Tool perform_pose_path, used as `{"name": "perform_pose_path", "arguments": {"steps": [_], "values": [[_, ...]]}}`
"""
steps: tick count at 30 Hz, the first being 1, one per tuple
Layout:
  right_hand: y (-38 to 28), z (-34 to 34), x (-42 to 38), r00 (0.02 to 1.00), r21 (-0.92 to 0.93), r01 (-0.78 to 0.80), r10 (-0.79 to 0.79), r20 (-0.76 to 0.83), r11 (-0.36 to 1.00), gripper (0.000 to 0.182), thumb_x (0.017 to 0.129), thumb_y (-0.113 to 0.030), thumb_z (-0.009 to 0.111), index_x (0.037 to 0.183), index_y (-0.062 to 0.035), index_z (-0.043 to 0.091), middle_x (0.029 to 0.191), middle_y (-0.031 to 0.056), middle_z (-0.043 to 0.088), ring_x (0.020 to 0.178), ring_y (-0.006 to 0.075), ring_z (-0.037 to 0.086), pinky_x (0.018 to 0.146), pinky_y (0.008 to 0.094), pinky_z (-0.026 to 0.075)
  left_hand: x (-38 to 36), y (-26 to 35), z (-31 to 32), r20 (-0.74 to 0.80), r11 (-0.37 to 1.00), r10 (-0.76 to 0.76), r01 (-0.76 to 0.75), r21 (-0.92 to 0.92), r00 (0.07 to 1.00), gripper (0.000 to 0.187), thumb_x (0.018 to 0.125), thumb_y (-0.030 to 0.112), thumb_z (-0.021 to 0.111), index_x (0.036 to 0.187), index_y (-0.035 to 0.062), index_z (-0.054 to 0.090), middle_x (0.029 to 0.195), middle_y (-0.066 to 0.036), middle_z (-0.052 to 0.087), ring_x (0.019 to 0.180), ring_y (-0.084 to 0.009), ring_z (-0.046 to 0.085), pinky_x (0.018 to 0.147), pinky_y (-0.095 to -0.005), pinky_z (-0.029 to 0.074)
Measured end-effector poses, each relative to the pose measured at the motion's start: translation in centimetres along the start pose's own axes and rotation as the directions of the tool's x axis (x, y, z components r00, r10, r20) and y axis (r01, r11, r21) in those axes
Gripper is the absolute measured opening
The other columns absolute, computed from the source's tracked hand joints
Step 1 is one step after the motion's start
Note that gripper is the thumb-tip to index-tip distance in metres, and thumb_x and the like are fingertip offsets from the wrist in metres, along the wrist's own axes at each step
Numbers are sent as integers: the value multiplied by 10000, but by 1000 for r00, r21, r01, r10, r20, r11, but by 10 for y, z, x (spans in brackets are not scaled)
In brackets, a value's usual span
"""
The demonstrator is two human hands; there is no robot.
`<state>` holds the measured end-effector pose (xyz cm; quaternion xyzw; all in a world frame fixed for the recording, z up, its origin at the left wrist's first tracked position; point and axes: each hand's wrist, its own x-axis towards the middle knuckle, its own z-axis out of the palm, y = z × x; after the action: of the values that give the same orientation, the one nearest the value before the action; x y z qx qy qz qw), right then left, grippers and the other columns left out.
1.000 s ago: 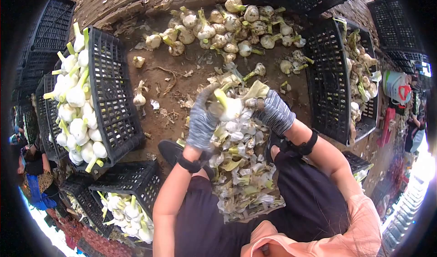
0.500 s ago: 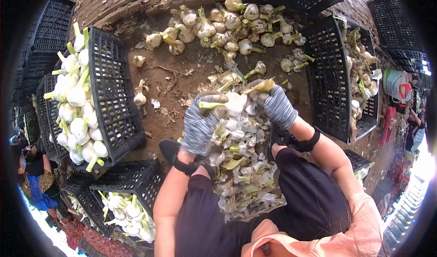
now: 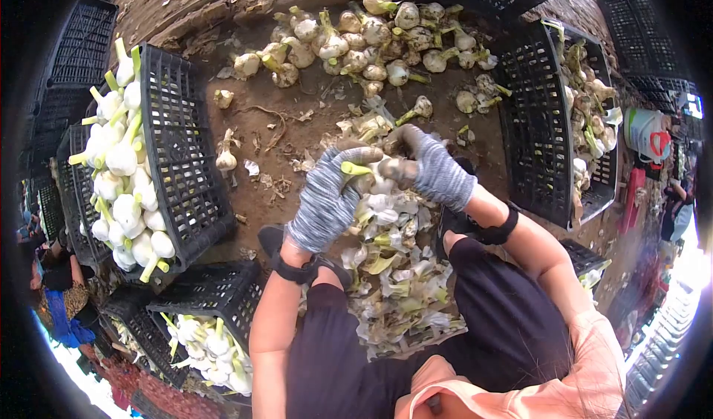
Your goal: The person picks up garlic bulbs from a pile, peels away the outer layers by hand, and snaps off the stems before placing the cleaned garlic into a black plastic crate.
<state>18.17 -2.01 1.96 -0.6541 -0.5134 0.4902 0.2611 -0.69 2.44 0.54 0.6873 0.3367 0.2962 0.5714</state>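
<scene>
Both my hands wear grey striped gloves and meet over a garlic bulb [image 3: 375, 172] with a short green stem. My left hand [image 3: 327, 196] wraps the bulb from the left, fingers curled over its stem. My right hand [image 3: 434, 170] grips the bulb's right side, pinching its skin. Below them, between my knees, lies a heap of peeled garlic skins and green trimmings [image 3: 394, 270].
A pile of unpeeled garlic [image 3: 371, 40] lies on the dirt ahead. A black crate [image 3: 174, 151] at left holds clean white bulbs; another crate [image 3: 215, 307] sits below it. A crate [image 3: 542, 137] at right holds rough bulbs. Empty crates stand at the back.
My hands have shifted slightly up and closer together on the bulb. The loose yellowish skin strip seen at my right fingers earlier is no longer held up.
</scene>
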Motion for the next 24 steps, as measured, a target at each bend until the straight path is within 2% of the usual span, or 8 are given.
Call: {"name": "perform_pose_path", "arguments": {"steps": [2, 4, 8, 9, 12, 14, 18, 24], "values": [[-3, -2, 0, 999, -120, 40, -39, 10, 992, 375, 818, -259, 643, 1044, 11, 514, 882, 144, 600, 819, 190, 566, 738, 310, 468, 1, -1, -1, 68, 989, 9, -19, 146, 998, 255, 810, 69, 595, 1062, 29, 592, 1056, -99, 586, 995, -201, 557, 881, -303, 422], [10, -7, 3, 966, 316, -180, 108, 234, 931, 350, 832, -245, 626, 1046, 9, 518, 877, 97, 602, 771, 139, 557, 696, 285, 476, 0, 0, -1, 66, 983, 19, -31, 181, 998, 261, 797, 53, 585, 1056, 29, 596, 1044, -98, 594, 988, -209, 559, 881, -309, 421], [24, -8, 1, 989, 422, -110, 59, 133, 900, 298, 856, -216, 593, 1039, 11, 532, 826, 63, 588, 752, 103, 550, 669, 281, 489, -1, 5, -1, 26, 993, -94, 92, 69, 995, 234, 796, 65, 587, 1026, 28, 608, 1043, -100, 594, 987, -215, 553, 883, -313, 418], [9, -11, -7, 976, 403, -215, 177, 130, 890, 292, 860, -216, 587, 1038, 10, 532, 819, 56, 585, 773, 106, 548, 685, 306, 489, -1, 6, 0, 24, 992, -76, 73, 100, 997, 235, 794, 65, 590, 1025, 33, 610, 1039, -100, 594, 988, -216, 552, 882, -314, 418], [4, -2, -9, 971, -199, 223, -235, -38, 954, 271, 788, -130, 628, 1016, -5, 551, 814, 73, 595, 747, 126, 564, 670, 299, 488, -1, 3, 3, 18, 993, -60, 58, 99, 998, 223, 788, 70, 597, 1009, 48, 616, 1038, -101, 590, 989, -210, 551, 881, -314, 421], [8, -1, -7, 967, -201, 235, -249, -48, 951, 271, 729, -83, 633, 983, -10, 575, 783, 113, 600, 723, 155, 577, 677, 299, 480, -1, -3, 2, 102, 995, 48, -57, 82, 994, 195, 789, 78, 603, 981, 45, 616, 1028, -95, 588, 981, -200, 551, 887, -310, 417], [39, 0, -2, 926, -154, 309, -333, -177, 939, 246, 719, -20, 590, 965, -16, 593, 763, 98, 590, 679, 206, 580, 669, 303, 472, -5, 0, 0, 72, 824, -214, 219, -522, 974, 229, 815, 198, 647, 986, 52, 603, 1012, -64, 589, 970, -201, 564, 859, -308, 436], [22, -27, -37, 773, 425, 73, -320, 548, 902, 154, 768, -96, 640, 897, -12, 638, 871, 80, 610, 851, 180, 568, 784, 306, 442, -6, -29, 9, 54, 520, -411, 283, -806, 910, 334, 827, 253, 648, 1048, 26, 545, 1014, -71, 597, 926, -156, 587, 799, -286, 490]]}}
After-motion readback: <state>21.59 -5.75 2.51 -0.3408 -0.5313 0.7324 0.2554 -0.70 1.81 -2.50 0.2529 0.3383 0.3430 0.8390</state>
